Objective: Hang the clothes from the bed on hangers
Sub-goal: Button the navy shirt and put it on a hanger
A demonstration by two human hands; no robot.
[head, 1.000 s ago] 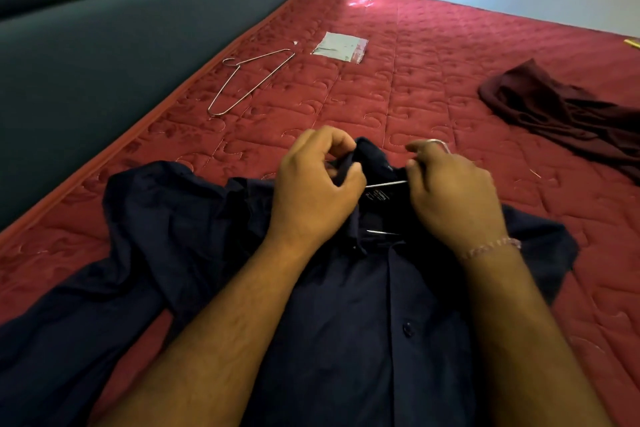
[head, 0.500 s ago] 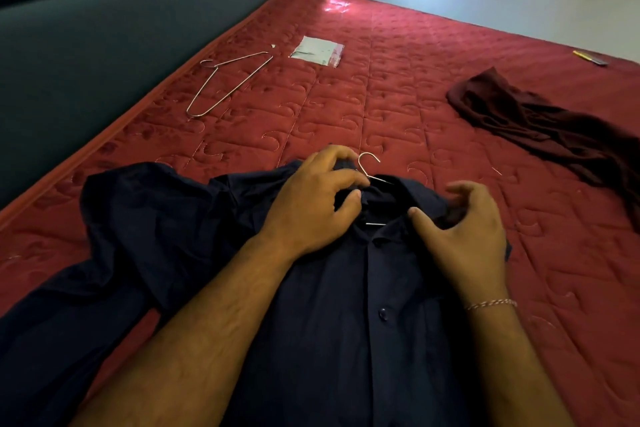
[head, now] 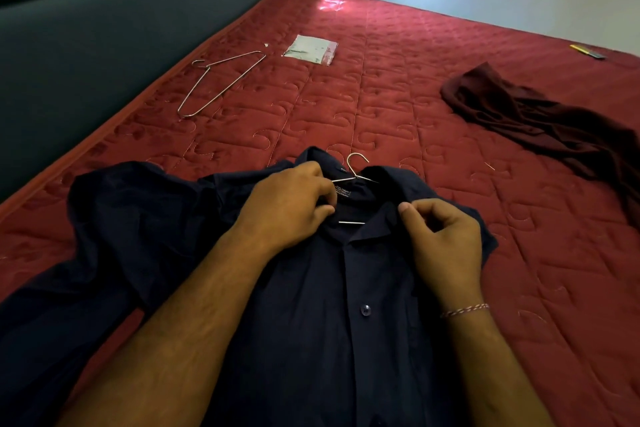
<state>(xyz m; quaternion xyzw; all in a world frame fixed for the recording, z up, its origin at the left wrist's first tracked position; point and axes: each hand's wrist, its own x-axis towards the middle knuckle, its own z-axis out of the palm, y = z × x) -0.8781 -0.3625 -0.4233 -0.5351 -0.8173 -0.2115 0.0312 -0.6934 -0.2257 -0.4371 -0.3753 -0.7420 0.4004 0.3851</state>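
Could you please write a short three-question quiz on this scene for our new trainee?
1. True or false: a hanger's hook sticks out of the navy shirt at the collar.
2. What lies nearest the spare hanger? A) packet B) maroon garment C) yellow item
3. Fill in: the left hand pinches the shirt's ____, while the right hand is curled over the right side.

Key: 1 true; 2 A; 3 collar.
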